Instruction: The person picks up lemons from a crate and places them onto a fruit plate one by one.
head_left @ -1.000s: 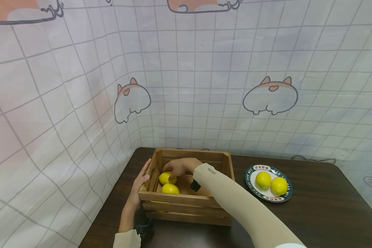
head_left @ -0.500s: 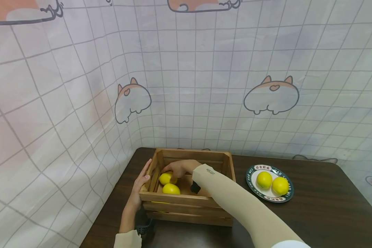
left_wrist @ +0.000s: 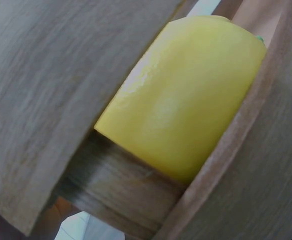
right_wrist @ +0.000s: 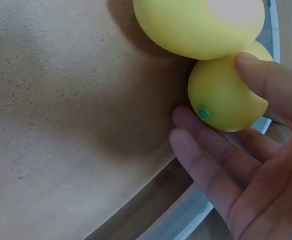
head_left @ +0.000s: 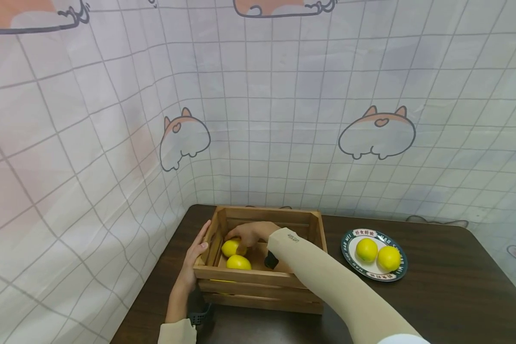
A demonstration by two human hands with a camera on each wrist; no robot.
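A slatted wooden crate [head_left: 262, 285] stands on the dark table in the head view. Inside its left part lie a far yellow lemon [head_left: 232, 248] and a nearer lemon [head_left: 238, 262]. My right hand [head_left: 251, 233] reaches into the crate and holds the far lemon. The right wrist view shows its thumb on one side of that lemon [right_wrist: 223, 97] and the fingers along the other. Against the crate's left side rests my left hand [head_left: 192, 258], fingers extended. A yellow lemon [left_wrist: 186, 95] shows between slats in the left wrist view, where the left hand is mostly hidden.
To the right of the crate is a round plate [head_left: 348, 260] with a dark lettered rim, bearing two yellow lemons [head_left: 377, 253]. A grid-patterned cloth [head_left: 275, 157] hangs behind and to the left of the table [head_left: 447, 286].
My right fingers have shifted slightly around the far lemon. The left hand, crate and plate keep their places; the view has drifted a little.
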